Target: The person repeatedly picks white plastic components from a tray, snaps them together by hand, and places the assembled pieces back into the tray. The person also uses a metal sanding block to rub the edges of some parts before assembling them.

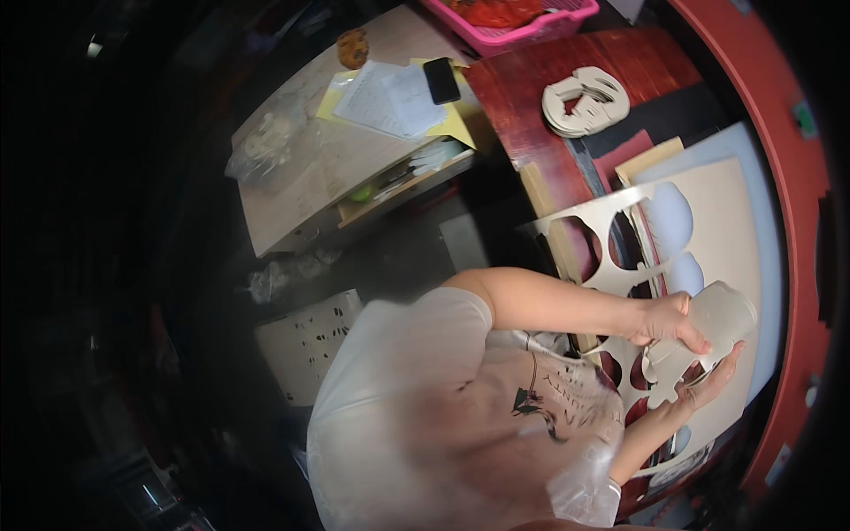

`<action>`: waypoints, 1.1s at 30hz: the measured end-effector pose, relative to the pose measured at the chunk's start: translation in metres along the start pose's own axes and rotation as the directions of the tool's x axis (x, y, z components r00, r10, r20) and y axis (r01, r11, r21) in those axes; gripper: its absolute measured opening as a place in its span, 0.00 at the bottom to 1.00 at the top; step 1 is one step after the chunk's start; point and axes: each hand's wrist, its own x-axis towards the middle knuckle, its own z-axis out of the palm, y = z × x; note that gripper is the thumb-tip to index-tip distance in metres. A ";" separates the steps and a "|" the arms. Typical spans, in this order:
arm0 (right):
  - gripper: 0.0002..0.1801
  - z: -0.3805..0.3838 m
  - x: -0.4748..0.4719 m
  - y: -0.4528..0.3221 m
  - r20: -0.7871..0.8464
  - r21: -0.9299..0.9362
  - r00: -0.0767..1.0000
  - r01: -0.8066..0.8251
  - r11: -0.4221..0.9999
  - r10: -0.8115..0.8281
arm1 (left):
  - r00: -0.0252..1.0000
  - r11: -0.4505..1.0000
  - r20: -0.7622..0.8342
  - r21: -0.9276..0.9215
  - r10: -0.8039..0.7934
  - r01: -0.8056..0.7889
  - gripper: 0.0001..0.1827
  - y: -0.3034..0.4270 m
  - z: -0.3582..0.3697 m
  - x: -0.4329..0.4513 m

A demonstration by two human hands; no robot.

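Note:
A small stack of cream cut-out sheet pieces (720, 315) is held between both hands in front of me. My left hand (671, 325) grips its near side, with the thumb lying across the top piece. My right hand (714, 385) supports it from the other side, fingers around the edge. One piece with an irregular outline (666, 381) hangs below the left thumb. Under my hands lies a cream sheet with large rounded cut-out holes (601, 219). Beside that is a plain part of a cream sheet (727, 219) on a pale blue board (747, 152).
A stack of curved cream cut pieces (614, 109) sits on the reddish-brown tabletop (495, 99). A red beam (790, 219) runs along the far side. To the left, a desk (292, 206) bears papers (378, 99), a black phone (441, 81) and an open drawer (405, 186). A pink basket (524, 36) stands behind.

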 end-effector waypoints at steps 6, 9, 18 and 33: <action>0.25 -0.002 0.004 -0.002 0.263 -0.091 0.964 0.060 0.994 -0.034 | 0.981 0.944 -0.030 -0.279 -0.190 0.174 0.13 0.002 0.009 -0.024; 0.24 -0.005 0.013 0.007 0.248 -0.070 0.967 0.086 0.994 -0.066 | 0.966 0.907 -0.016 -0.348 -0.259 0.237 0.12 -0.004 0.004 -0.025; 0.15 0.026 -0.002 -0.005 0.515 -0.343 0.789 0.549 0.762 -0.337 | 0.987 0.997 -0.161 -0.082 -0.018 0.005 0.20 0.022 -0.008 -0.023; 0.11 -0.015 -0.032 -0.041 0.887 -0.210 0.437 0.670 0.712 -0.149 | 0.861 0.856 -0.152 0.118 -0.485 0.503 0.16 0.034 0.022 -0.051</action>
